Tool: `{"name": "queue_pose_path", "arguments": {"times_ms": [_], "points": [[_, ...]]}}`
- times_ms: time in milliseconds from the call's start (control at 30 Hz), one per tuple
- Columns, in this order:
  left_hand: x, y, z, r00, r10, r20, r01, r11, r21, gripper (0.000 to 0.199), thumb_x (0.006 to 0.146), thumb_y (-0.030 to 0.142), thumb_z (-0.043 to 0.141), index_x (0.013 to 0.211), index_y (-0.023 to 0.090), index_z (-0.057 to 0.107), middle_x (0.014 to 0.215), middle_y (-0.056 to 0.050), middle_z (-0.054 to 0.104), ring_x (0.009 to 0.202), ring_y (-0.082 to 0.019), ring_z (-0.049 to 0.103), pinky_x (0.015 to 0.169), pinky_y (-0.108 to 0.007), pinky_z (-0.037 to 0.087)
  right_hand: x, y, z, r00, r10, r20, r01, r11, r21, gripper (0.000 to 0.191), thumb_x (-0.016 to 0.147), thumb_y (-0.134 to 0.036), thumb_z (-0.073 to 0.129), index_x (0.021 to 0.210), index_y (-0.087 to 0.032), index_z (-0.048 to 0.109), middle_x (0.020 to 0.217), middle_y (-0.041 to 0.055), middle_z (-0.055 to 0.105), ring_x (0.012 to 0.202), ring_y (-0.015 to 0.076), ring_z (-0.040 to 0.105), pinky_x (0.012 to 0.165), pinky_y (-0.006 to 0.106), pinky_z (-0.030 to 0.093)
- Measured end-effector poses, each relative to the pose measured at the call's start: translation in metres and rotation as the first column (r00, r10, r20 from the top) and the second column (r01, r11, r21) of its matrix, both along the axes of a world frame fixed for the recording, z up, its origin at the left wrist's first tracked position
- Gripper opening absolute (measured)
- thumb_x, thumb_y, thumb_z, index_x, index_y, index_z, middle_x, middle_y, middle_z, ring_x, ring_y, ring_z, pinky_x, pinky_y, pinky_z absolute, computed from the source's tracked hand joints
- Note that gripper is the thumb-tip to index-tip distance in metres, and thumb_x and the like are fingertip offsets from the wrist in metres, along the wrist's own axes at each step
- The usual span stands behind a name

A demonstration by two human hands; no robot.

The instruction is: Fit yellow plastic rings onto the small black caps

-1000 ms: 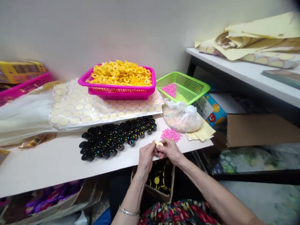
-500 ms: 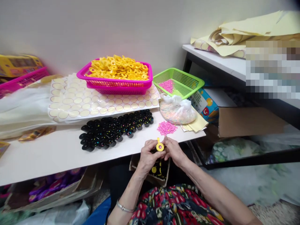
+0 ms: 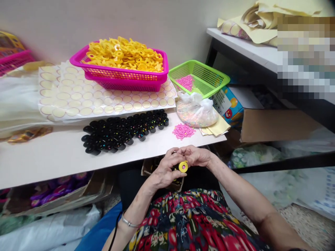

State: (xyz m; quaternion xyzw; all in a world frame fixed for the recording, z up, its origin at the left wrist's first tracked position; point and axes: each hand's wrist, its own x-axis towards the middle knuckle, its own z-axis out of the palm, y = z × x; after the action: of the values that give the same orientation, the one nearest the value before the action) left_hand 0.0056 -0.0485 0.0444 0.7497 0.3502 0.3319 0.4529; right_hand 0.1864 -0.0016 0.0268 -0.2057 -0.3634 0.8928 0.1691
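My left hand (image 3: 167,169) is closed on a round yellow piece (image 3: 183,167) with a pink centre, held just off the table's front edge. Against it, my right hand (image 3: 195,156) has its fingers bent at the top of the same piece; whether they grip it is hard to make out. Beyond my hands lies a small pile of pink beads (image 3: 183,131) on the white table (image 3: 60,164). To the left of the pile stand several small black pots (image 3: 123,132) with coloured specks, close together in rows.
A pink basket (image 3: 125,75) of yellow rings stands on sticker sheets (image 3: 70,101). Behind the beads are a tied plastic bag (image 3: 197,113) and a green basket (image 3: 209,78). An open cardboard box (image 3: 272,126) is at the right; another box (image 3: 65,197) sits below the table.
The view has tilted down and shifted. The yellow piece has turned, its tab now beside my right fingers rather than sticking up. My right hand has curled over the top.
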Motion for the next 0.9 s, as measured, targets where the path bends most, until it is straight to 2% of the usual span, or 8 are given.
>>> {"name": "queue_pose_path", "arguments": {"times_ms": [100,267,467,633,767,900], "points": [[0.005,-0.001,0.004,0.999,-0.027,-0.034,0.029,0.997,0.069,0.027,0.068,0.028,0.069,0.092,0.018,0.066,0.095,-0.007,0.065,0.116,-0.025,0.038,0.105,-0.042,0.024,-0.002,-0.005,0.003,0.998,0.065,0.008,-0.065,0.993,0.097,0.055,0.047,-0.014,0.079,0.099,-0.009,0.06,0.086,0.003,0.062,0.073,0.0106,0.057,0.065,0.02,0.045],[0.005,-0.003,0.0,0.997,-0.027,-0.069,0.035,0.992,0.117,0.024,0.07,0.028,0.068,0.091,0.017,0.065,0.095,-0.006,0.065,0.11,-0.023,0.043,0.106,-0.041,0.023,-0.006,-0.009,0.008,0.994,0.076,0.079,-0.089,0.98,0.179,0.053,0.045,-0.012,0.078,0.096,-0.011,0.062,0.086,0.0006,0.061,0.073,0.0097,0.056,0.065,0.02,0.043],[0.003,-0.006,-0.004,0.993,0.009,-0.116,0.015,0.979,0.205,0.019,0.073,0.019,0.061,0.091,0.017,0.065,0.096,-0.006,0.064,0.114,-0.025,0.039,0.103,-0.041,0.026,-0.012,-0.019,0.005,0.987,-0.11,0.116,0.074,0.959,0.274,0.052,0.042,-0.012,0.079,0.091,-0.011,0.063,0.08,-0.001,0.062,0.068,0.0099,0.054,0.061,0.02,0.041],[-0.007,-0.005,-0.01,0.999,0.003,-0.035,0.001,0.994,0.11,0.022,0.072,0.027,0.065,0.091,0.017,0.066,0.093,-0.006,0.065,0.112,-0.024,0.042,0.102,-0.04,0.028,-0.021,-0.028,-0.001,0.963,-0.242,0.121,0.202,0.941,0.272,0.049,0.044,-0.015,0.079,0.09,-0.011,0.063,0.08,-0.001,0.061,0.072,0.0106,0.053,0.065,0.022,0.04],[-0.017,-0.006,-0.016,0.998,0.033,0.048,-0.034,0.999,0.012,0.031,0.064,0.034,0.072,0.089,0.015,0.068,0.088,-0.008,0.066,0.112,-0.026,0.043,0.102,-0.041,0.028,-0.026,-0.029,-0.004,0.984,-0.135,0.119,0.107,0.97,0.216,0.057,0.043,-0.015,0.08,0.098,-0.013,0.062,0.085,-0.0007,0.059,0.076,0.0106,0.052,0.065,0.021,0.039],[-0.021,-0.007,-0.015,0.997,0.03,0.077,-0.03,1.0,-0.004,0.034,0.061,0.032,0.075,0.09,0.016,0.068,0.086,-0.007,0.066,0.109,-0.024,0.046,0.104,-0.041,0.025,-0.025,-0.027,-0.004,0.996,-0.053,0.078,0.038,0.982,0.183,0.071,0.039,-0.015,0.082,0.106,-0.015,0.058,0.094,0.0003,0.058,0.084,0.0121,0.053,0.069,0.021,0.042]]}}
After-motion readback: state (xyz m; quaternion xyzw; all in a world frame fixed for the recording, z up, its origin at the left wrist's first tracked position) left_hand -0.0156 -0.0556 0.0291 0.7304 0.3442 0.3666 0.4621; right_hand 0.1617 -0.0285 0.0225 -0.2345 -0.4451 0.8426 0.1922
